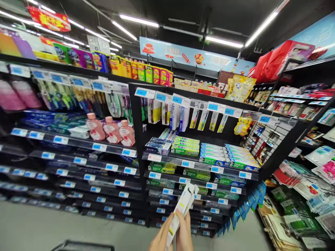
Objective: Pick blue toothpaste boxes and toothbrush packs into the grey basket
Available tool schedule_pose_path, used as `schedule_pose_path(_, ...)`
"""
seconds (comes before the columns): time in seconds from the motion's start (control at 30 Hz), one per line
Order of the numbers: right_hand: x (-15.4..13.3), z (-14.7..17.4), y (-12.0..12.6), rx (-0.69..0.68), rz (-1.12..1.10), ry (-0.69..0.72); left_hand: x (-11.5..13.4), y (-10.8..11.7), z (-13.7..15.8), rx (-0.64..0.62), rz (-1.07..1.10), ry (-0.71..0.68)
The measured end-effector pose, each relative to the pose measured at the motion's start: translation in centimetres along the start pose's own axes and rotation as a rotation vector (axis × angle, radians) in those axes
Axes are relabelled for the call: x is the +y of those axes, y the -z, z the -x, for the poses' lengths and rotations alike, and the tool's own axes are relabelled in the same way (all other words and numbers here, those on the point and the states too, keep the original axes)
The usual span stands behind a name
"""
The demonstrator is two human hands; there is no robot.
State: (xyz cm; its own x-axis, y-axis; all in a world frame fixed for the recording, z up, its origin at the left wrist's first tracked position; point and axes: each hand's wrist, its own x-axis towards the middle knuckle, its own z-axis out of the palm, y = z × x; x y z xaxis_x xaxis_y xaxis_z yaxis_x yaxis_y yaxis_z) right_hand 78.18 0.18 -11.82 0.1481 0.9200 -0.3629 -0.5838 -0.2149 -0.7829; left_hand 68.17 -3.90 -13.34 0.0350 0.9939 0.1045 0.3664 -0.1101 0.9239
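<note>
At the bottom middle, my left hand [162,234] and my right hand [185,233] come close together around some long, narrow white packages [182,204] with yellow marks. Both hands have their fingers closed on them. The packages tilt up and away toward the shelf, one partly overlapping another; the print is too blurred to read. Behind them stands a black shelf with green toothpaste boxes [185,145] and blue-and-white toothpaste boxes [213,154]. Packaged toothbrushes [180,116] hang from hooks above these boxes.
Pink bottles [112,129] stand on the left shelf beside more hanging toothbrushes [90,101]. Blue packets [242,209] hang along the shelf's right end. Across an aisle on the right is a rack of bagged goods [295,209]. A dark rail [86,244] shows at the bottom left.
</note>
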Motion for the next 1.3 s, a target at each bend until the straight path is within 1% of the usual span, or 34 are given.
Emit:
schedule_pose_path(0.07,-0.4,0.9,-0.5,-0.004,-0.024,-0.009,0.4,1.1,0.6,-0.055,0.082,0.031)
schedule_pose_path(0.13,-0.9,1.6,-1.0,0.004,-0.019,0.007,1.0,2.0,1.1,-0.073,0.213,0.087)
schedule_pose_path(0.17,-1.1,1.8,-1.3,-0.018,0.000,0.019,1.3,2.3,1.2,-0.058,0.284,0.118)
schedule_pose_path(0.23,-1.6,2.1,-1.7,-0.109,0.066,0.059,1.6,2.7,1.4,-0.013,0.419,0.170)
schedule_pose_path(0.33,-2.0,2.4,-2.2,-0.224,0.154,0.125,1.3,2.7,1.8,0.038,0.571,0.232)
schedule_pose_path(0.4,-2.0,2.5,-2.3,-0.230,0.177,0.156,0.9,2.7,2.0,0.074,0.647,0.268)
schedule_pose_path(0.47,-1.8,2.6,-2.2,-0.231,0.177,0.155,0.7,2.7,2.2,0.120,0.707,0.288)
schedule_pose_path(0.6,-1.5,2.8,-1.9,-0.228,0.117,0.067,0.8,3.0,2.2,0.252,0.801,0.317)
schedule_pose_path(0.67,-1.6,2.8,-1.6,-0.183,0.112,0.071,1.0,3.3,2.2,0.292,0.841,0.343)
schedule_pose_path(0.77,-1.8,2.7,-1.2,-0.106,0.127,0.111,1.2,3.8,2.1,0.294,0.879,0.368)
schedule_pose_path(0.83,-1.8,2.6,-0.9,-0.083,0.131,0.121,1.2,4.0,2.0,0.293,0.877,0.371)
schedule_pose_path(1.07,-1.5,2.0,-0.1,-0.050,0.052,0.103,1.5,4.3,1.3,0.311,0.832,0.371)
schedule_pose_path(1.3,-1.9,1.6,-0.4,-0.064,-0.023,0.071,1.4,4.6,1.0,0.345,0.820,0.361)
